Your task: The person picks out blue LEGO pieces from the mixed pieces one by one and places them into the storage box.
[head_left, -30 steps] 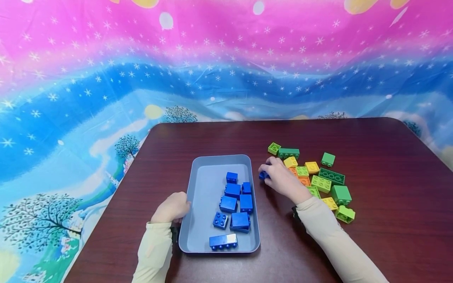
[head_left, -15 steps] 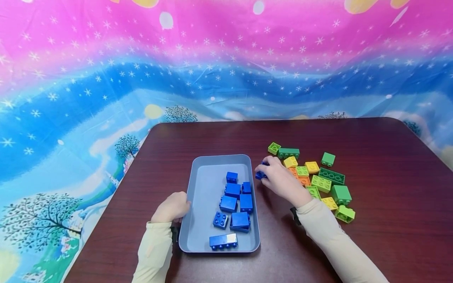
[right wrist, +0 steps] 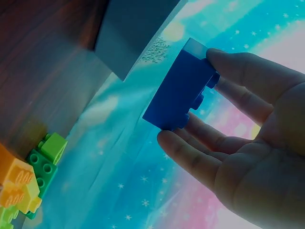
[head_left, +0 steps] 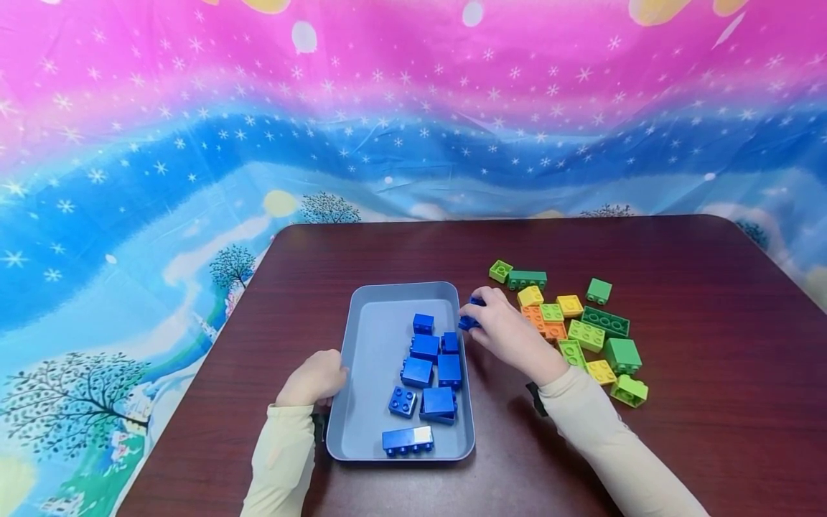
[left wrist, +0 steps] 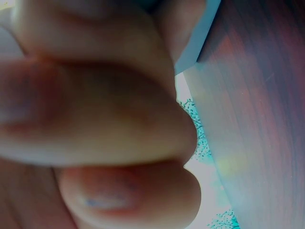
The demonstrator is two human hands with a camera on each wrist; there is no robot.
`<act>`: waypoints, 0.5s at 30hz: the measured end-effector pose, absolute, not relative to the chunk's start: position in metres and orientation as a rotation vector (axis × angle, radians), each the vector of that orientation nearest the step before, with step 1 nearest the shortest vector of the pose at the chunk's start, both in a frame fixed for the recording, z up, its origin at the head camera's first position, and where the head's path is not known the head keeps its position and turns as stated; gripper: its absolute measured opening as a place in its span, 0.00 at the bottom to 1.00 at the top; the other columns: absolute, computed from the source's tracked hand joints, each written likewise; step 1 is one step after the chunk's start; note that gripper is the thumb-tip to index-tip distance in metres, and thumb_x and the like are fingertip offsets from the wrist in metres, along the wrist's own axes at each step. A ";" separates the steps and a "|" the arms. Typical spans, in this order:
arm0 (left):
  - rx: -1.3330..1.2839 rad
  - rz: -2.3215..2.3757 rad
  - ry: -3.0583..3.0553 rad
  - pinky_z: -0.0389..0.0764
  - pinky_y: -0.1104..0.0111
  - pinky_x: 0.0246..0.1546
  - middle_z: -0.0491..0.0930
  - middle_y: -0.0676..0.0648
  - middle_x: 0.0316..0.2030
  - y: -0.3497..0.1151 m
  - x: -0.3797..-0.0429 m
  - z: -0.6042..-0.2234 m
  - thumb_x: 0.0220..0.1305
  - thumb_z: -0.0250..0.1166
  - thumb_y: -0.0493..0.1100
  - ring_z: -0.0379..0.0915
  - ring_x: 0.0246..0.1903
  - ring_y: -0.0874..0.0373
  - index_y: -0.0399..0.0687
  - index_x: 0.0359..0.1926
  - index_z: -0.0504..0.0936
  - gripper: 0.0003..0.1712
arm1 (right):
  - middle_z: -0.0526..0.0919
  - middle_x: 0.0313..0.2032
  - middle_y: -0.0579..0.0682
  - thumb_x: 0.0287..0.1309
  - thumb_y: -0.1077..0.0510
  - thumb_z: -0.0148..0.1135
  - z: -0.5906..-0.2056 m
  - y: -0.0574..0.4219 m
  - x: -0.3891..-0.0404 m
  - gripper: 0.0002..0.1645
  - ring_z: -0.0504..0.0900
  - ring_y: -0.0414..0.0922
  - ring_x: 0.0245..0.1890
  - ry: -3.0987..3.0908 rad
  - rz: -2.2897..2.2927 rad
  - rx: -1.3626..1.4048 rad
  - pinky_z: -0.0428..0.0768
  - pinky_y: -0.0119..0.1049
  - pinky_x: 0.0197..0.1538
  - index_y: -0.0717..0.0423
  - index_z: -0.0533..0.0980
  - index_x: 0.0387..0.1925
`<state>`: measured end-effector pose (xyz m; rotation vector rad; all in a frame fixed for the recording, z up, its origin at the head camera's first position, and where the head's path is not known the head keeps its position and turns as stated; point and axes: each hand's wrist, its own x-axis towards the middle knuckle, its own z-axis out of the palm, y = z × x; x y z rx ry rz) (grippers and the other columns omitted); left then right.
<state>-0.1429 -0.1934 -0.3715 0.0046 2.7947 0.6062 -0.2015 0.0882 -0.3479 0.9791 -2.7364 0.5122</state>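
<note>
A blue toy building brick (right wrist: 177, 88) is held by its two ends between the thumb and fingers of my right hand (head_left: 513, 332). It hangs above the right rim of a grey tray (head_left: 368, 345), its studs turned toward the palm in the right wrist view. Inside the tray, several blue bricks (head_left: 416, 373) lie mostly along the right side. My left hand (head_left: 313, 380) grips the tray's left rim with curled fingers; the left wrist view shows these fingers (left wrist: 105, 114) close up, with part of the tray behind them.
To the right of the tray lie several loose green, yellow and orange bricks (head_left: 586, 335), some touching each other. They rest on a dark brown table (head_left: 711, 309). A patterned cloth (head_left: 413, 129) hangs behind the table's far edge.
My right hand has carried the blue brick a short way left, from beside the loose bricks to the tray's right rim. The left hand and the tray have stayed in place.
</note>
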 end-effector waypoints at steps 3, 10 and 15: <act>0.004 0.618 2.800 0.67 0.69 0.09 0.65 0.48 0.06 -0.194 -0.143 -0.371 0.61 0.48 0.32 0.63 0.05 0.60 0.41 0.11 0.66 0.20 | 0.70 0.45 0.59 0.46 0.64 0.66 -0.346 0.086 -0.200 0.15 0.67 0.52 0.45 -2.732 0.511 0.988 0.75 0.41 0.43 0.59 0.78 0.41; 0.004 0.640 2.796 0.67 0.70 0.08 0.66 0.47 0.05 -0.194 -0.142 -0.370 0.61 0.48 0.33 0.64 0.05 0.60 0.40 0.12 0.68 0.19 | 0.71 0.46 0.60 0.45 0.64 0.67 -0.347 0.081 -0.196 0.18 0.67 0.52 0.47 -2.716 0.529 1.017 0.76 0.40 0.42 0.58 0.78 0.42; -0.007 0.646 2.791 0.65 0.71 0.07 0.67 0.47 0.06 -0.194 -0.142 -0.370 0.61 0.47 0.32 0.63 0.05 0.60 0.39 0.13 0.68 0.19 | 0.70 0.47 0.60 0.46 0.64 0.67 -0.346 0.076 -0.193 0.18 0.67 0.52 0.48 -2.722 0.526 1.045 0.76 0.39 0.42 0.58 0.78 0.42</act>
